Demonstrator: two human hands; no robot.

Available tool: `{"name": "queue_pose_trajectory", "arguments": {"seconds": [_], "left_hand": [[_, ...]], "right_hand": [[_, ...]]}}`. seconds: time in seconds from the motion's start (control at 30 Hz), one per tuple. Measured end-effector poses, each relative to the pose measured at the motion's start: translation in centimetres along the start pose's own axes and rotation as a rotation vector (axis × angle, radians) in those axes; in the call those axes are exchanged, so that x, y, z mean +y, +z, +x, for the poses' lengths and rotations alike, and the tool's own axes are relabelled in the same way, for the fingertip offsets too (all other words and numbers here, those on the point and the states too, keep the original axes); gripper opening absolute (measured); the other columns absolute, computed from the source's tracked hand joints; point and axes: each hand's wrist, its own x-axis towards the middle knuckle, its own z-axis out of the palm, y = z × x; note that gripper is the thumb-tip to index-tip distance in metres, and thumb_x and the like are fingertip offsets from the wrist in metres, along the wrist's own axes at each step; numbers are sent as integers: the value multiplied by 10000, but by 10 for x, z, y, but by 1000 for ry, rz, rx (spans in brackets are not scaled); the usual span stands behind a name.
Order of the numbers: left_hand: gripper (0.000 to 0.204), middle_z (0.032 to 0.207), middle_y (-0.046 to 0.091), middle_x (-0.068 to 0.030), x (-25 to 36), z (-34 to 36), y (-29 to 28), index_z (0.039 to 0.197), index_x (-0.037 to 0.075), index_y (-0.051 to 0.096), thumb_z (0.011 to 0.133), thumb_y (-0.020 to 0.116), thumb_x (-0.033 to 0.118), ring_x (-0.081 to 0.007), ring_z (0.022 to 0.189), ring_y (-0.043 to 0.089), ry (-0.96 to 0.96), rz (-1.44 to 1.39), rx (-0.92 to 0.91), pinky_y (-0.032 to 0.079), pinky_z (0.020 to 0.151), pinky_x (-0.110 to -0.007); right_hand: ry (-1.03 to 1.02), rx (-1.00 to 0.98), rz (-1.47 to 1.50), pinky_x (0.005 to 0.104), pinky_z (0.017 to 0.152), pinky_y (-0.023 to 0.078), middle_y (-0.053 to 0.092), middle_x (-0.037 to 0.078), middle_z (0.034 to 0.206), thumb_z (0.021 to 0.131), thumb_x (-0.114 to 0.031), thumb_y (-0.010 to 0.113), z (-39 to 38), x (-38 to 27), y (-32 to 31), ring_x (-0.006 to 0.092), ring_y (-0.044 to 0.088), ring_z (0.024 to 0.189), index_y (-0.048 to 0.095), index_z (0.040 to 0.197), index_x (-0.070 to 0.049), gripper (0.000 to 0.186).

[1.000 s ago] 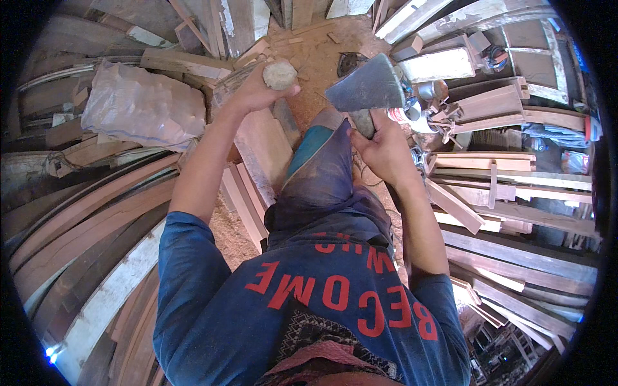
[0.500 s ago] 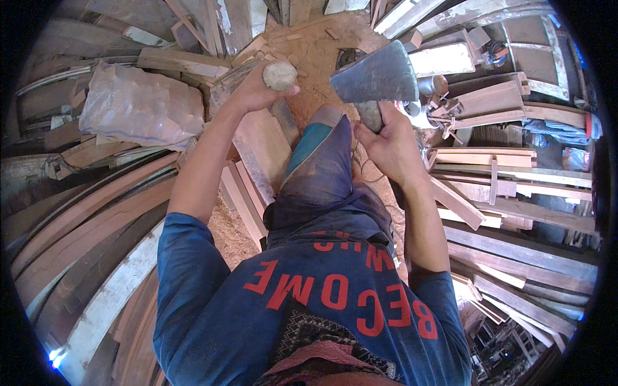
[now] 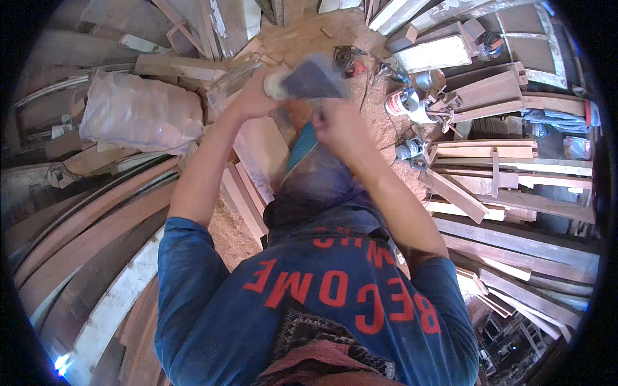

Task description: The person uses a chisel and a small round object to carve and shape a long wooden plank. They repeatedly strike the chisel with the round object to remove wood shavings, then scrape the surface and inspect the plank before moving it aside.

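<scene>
My left hand [image 3: 252,96] is wrapped round an upright piece of wood [image 3: 274,86] and shows its pale, roundish top end. In my right hand [image 3: 340,128] is the handle of a hatchet. The dark, broad hatchet head [image 3: 312,80], smeared by motion, is at the right side of the wood. Whether the edge touches the wood I cannot tell. Most of the wood's length is hidden below my left hand. Beneath my hands lies a thick wooden block [image 3: 262,145], beside my leg in dark and teal trousers [image 3: 302,147].
A bulging translucent sack [image 3: 141,112] lies at the left among curved boards [image 3: 96,219]. Tins [image 3: 402,101] and a red-and-dark tool [image 3: 353,64] stand on the sawdust floor ahead to the right. Stacked timber [image 3: 515,170] fills the right side.
My right hand has swung the hatchet leftward, bringing its head from well right of the wood to right beside it. My left hand has hardly moved and keeps its hold on the wood.
</scene>
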Motion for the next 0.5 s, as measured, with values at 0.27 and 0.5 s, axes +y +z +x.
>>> {"name": "queue_pose_trajectory", "arguments": {"seconds": [0.27, 0.5], "left_hand": [[561, 1150, 732, -65, 26, -14, -5, 1270, 60, 688, 753, 894, 127, -168, 1090, 646, 51, -42, -97, 495, 1002, -335], [423, 1060, 735, -28, 31, -10, 0, 1120, 45, 705, 784, 914, 196, -140, 983, 665, -188, -78, 298, 532, 899, -319]], "right_hand": [[-11, -42, -129, 567, 750, 542, 711, 276, 885, 983, -322, 638, -7, -8, 11, 468, 700, 847, 675, 918, 0, 331], [19, -84, -144, 561, 828, 526, 701, 270, 989, 891, -212, 705, -18, 0, -18, 478, 672, 951, 644, 1050, -5, 267]]}}
